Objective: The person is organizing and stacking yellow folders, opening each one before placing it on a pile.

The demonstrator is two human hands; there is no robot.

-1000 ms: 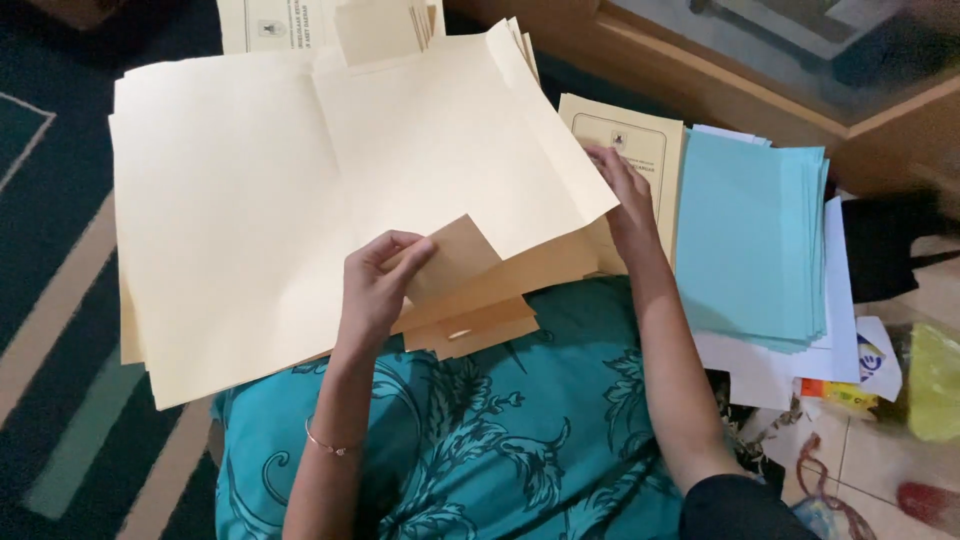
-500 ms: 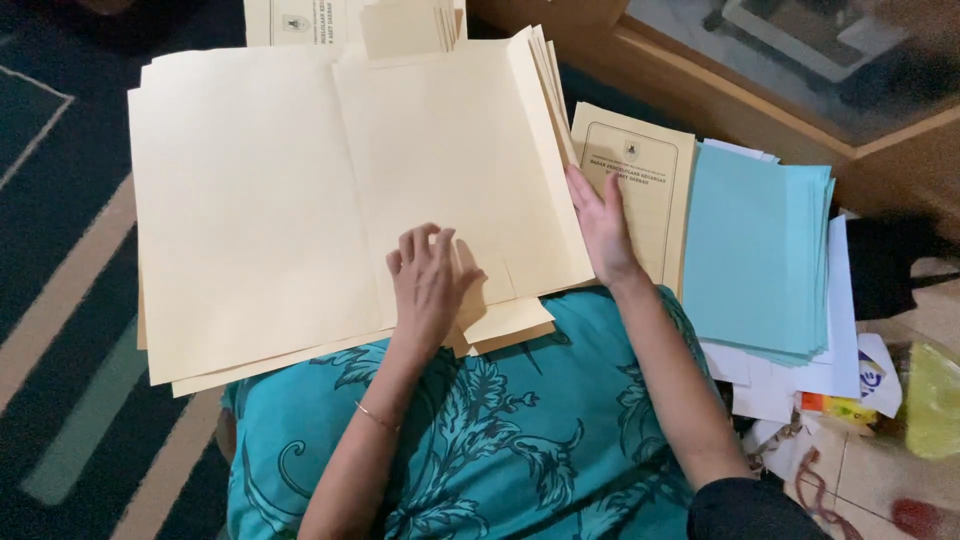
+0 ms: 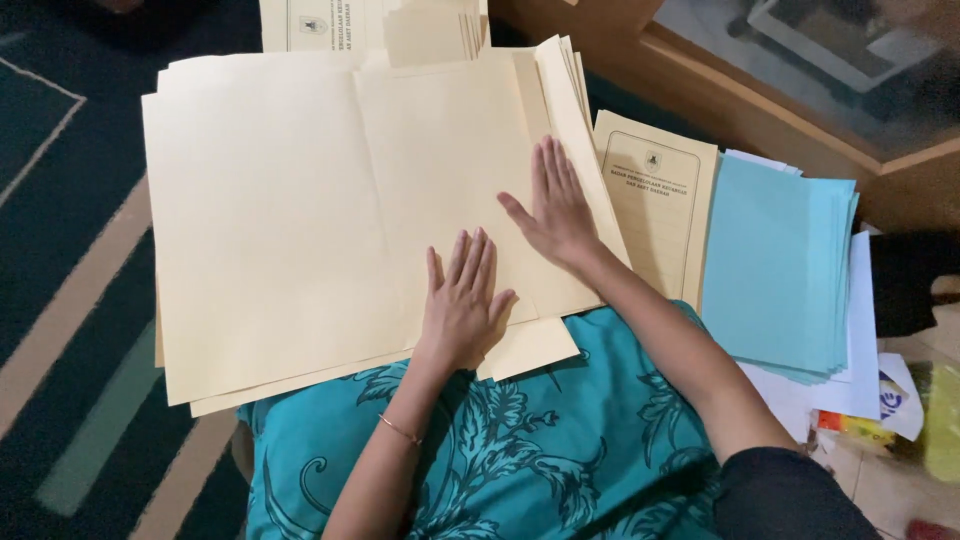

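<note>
While both hands lie flat, fingers spread, left hand (image 3: pixel 462 305) & right hand (image 3: pixel 555 205) pin folder (image 3: pixel 300 220) mid-frame, flattening it on lap.

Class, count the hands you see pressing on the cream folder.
2: left hand flat near the cream folder's lower edge; right hand flat further up, toward its right side.

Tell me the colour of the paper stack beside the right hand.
Light blue paper stack, seen in the head view.

Cream folders (image 3: pixel 300 220), light-blue paper stack (image 3: pixel 775 260), teal floral cloth (image 3: pixel 530 440) (dk-blue striped carpet (image 3: pixel 70 300)).
</note>
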